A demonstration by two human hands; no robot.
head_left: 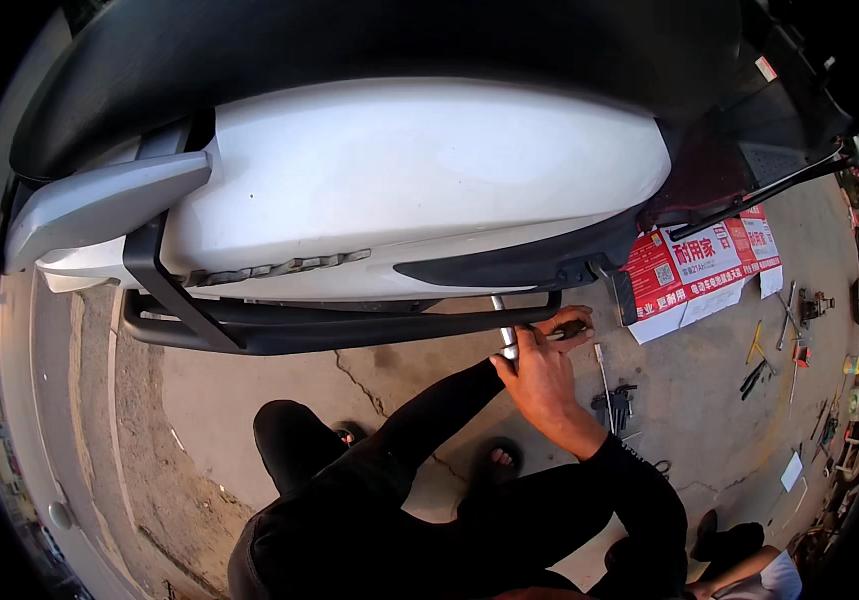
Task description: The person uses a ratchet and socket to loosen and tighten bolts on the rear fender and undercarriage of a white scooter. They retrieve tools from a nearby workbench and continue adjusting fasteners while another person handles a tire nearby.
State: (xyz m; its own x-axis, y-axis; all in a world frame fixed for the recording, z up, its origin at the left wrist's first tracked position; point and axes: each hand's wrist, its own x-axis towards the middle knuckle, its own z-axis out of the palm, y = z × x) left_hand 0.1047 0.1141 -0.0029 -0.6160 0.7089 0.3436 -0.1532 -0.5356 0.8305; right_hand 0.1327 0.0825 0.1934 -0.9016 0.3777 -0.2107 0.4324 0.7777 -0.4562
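**Scooter underside: hands and tool, item by item**

Black-trousered knees (349,500) are sitting lowest in my view, crouched over the cracked concrete floor (249,400).

- Right hand (541,375): I am watching it closing around a silvery metal tool shaft (502,325); fingertips are also touching a dark grip (569,328).
- Left hand: the black left sleeve (439,395) is running up towards the same shaft, but the hand itself is hiding behind the right one, so I cannot tell its state.
- Shaft: long axis is running nearly upright, away from me, its top meeting the black tubular guard rail (349,330) under the white scooter body (399,190).
- Loose tools (614,405) are lying just right of the right hand.
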